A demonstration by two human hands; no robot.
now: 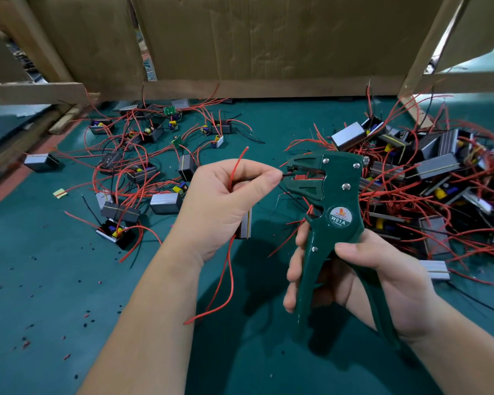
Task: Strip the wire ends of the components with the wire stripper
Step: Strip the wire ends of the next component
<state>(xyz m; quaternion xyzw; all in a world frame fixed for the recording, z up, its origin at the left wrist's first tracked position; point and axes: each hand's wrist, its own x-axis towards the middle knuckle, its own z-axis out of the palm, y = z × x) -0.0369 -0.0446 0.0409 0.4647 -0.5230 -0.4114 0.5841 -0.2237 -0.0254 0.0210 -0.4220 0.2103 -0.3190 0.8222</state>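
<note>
Left hand (226,201) pinches a black wire (286,175) into the green wire stripper (330,212) head; right hand (362,277) grips its handles

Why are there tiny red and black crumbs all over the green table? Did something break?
Nothing looks broken. The small red and black bits scattered over the green table mat, mostly lower left, look like insulation stripped off wire ends by the dark green wire stripper.

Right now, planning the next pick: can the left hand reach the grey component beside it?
Probably not yet: the way to the grey component is free, but the left hand pinches a black wire in the wire stripper.
</note>
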